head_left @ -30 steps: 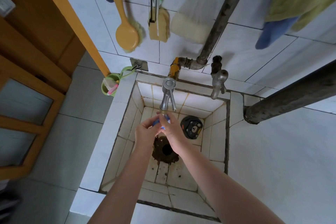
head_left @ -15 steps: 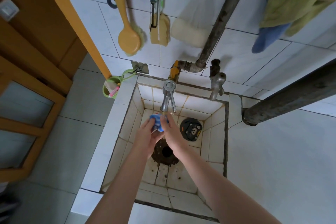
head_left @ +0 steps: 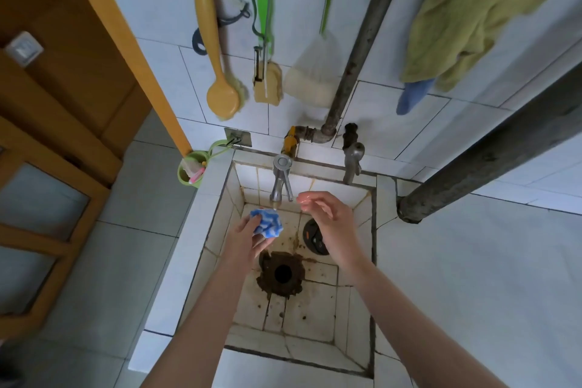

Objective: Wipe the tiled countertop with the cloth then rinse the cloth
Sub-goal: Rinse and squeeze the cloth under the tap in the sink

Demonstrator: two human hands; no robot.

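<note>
We are in a home washing corner: a tiled sink (head_left: 382, 230) with taps (head_left: 281, 181), brushes (head_left: 217, 50) hanging on the white-tiled wall at top centre.

Sink basin (head_left: 365, 268) centre-low in frame, drain hole (head_left: 282, 273) in its floor. Tap (head_left: 281, 181) on back rim, second tap (head_left: 352, 161) to its right. Left hand (head_left: 244, 241) w/ cloth (head_left: 267, 223) just below tap spout; right hand (head_left: 327, 219) right of it, apart. Brush (head_left: 217, 72) on wall upper centre. Cup (head_left: 192, 168) left of basin. Towel (head_left: 472, 16) upper right. Countertop (head_left: 472, 293) right of basin.
</note>
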